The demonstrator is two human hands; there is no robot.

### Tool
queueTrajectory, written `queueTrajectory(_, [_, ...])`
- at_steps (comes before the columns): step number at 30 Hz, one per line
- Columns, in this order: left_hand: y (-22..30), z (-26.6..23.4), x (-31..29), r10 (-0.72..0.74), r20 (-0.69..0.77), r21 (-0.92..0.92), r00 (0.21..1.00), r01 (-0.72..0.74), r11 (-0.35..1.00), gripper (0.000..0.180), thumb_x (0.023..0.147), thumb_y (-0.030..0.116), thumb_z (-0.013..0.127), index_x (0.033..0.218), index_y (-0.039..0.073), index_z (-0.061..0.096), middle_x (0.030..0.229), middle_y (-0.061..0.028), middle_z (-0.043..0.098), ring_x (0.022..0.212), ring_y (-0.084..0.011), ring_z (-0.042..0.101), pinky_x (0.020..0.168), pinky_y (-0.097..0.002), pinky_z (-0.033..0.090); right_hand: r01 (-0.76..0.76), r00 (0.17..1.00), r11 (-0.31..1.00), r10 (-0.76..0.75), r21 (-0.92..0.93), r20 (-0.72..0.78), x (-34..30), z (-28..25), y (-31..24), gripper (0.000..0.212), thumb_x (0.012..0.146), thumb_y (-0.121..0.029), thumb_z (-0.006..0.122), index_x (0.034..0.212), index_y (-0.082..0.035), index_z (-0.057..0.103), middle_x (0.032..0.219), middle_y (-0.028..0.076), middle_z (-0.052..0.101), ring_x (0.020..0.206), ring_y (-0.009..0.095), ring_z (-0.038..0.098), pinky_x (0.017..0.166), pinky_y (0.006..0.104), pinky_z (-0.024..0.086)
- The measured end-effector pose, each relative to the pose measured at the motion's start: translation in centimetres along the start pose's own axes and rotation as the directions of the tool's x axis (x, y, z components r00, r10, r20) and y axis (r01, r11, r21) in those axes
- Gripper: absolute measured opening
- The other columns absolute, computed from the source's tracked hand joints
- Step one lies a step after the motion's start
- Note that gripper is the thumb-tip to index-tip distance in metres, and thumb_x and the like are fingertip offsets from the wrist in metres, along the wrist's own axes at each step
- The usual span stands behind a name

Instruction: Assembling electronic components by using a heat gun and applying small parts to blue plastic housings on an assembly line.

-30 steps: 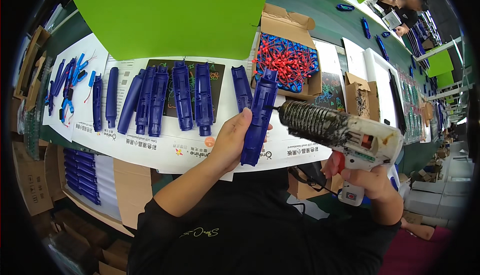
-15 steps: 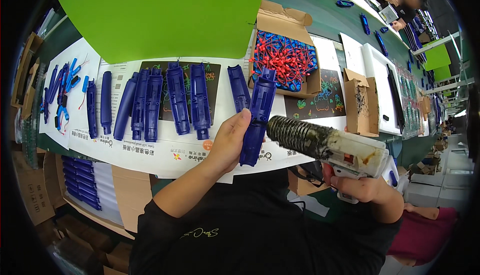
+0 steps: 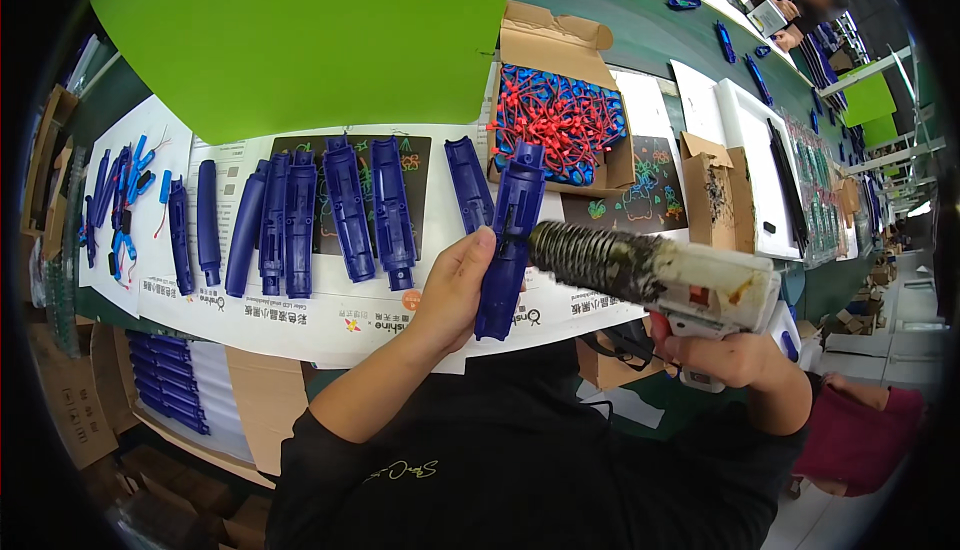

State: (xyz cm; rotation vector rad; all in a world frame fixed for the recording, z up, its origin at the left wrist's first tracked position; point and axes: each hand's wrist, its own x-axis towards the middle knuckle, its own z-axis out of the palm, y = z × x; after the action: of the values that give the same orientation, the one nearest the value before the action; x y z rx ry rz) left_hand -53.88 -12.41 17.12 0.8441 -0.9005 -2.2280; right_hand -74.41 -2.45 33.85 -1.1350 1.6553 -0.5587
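Note:
My left hand (image 3: 457, 285) grips a dark blue half-shell (image 3: 504, 295), a long plastic casing with its hollow side up, tilted above the table's front edge. My right hand (image 3: 728, 355) is closed round the handle of a grimy white glue gun (image 3: 705, 285). A dark spring coil wraps its nozzle, whose tip is at the middle of the shell; whether they touch I cannot tell. Behind the held piece lies another blue half-shell (image 3: 466, 185). To the left stretches a row of similar shells (image 3: 345, 212), some hollow side up, others rounded side up.
A cardboard box (image 3: 618, 165) holds blue cells with red-tipped wires. A green panel (image 3: 300, 40) rises at the back. Loose blue cells with wires (image 3: 130, 185) lie far left. A small carton (image 3: 705, 195) and a white foam tray (image 3: 745, 120) stand right. Other people are beyond.
The nozzle tip has shifted slightly along the held shell, staying near its middle. The whole view has moved a little; both hands keep their holds.

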Motion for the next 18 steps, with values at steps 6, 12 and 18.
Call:
queueTrajectory(6, [0.2, 0.3, -0.1, -0.041, 0.021, -0.050, 0.999, 0.043, 0.998, 0.047, 0.097, 0.042, 0.038, 0.102, 0.000, 0.058, 0.087, -0.0049, 0.062, 0.069, -0.0074, 0.058, 0.062, -0.0215, 0.049, 0.215, 0.977, 0.958, -0.214, -0.191, 0.027, 0.3, -0.7, 1.3, 0.009, 0.063, -0.002, 0.067, 0.071, -0.004, 0.063, 0.089, 0.012, 0.062, 0.083, 0.028, 0.062, 0.073, 0.0373, 0.050])
queueTrajectory(12, [-0.3, 0.1, -0.2, -0.025, 0.054, -0.016, 0.998, 0.026, 1.000, 0.046, 0.097, 0.042, 0.039, 0.103, 0.000, 0.057, 0.088, -0.0062, 0.063, 0.069, -0.0080, 0.058, 0.061, -0.0221, 0.050, 0.046, 0.996, 0.997, -0.051, -0.068, -0.079, 0.5, -1.0, 0.5, 0.008, 0.063, -0.002, 0.067, 0.071, -0.002, 0.063, 0.089, 0.014, 0.061, 0.081, 0.030, 0.061, 0.072, 0.0363, 0.050])
queueTrajectory(18, [-0.2, 0.1, -0.2, -0.033, 0.028, -0.017, 0.999, 0.034, 0.999, 0.045, 0.097, 0.041, 0.039, 0.104, 0.000, 0.057, 0.089, -0.0060, 0.063, 0.067, -0.0069, 0.057, 0.059, -0.0210, 0.049, 0.167, 0.983, 0.984, -0.170, -0.056, -0.063, 0.7, -1.1, 0.4, 0.011, 0.066, 0.001, 0.063, 0.077, 0.000, 0.063, 0.087, 0.013, 0.061, 0.078, 0.025, 0.060, 0.072, 0.0336, 0.049])
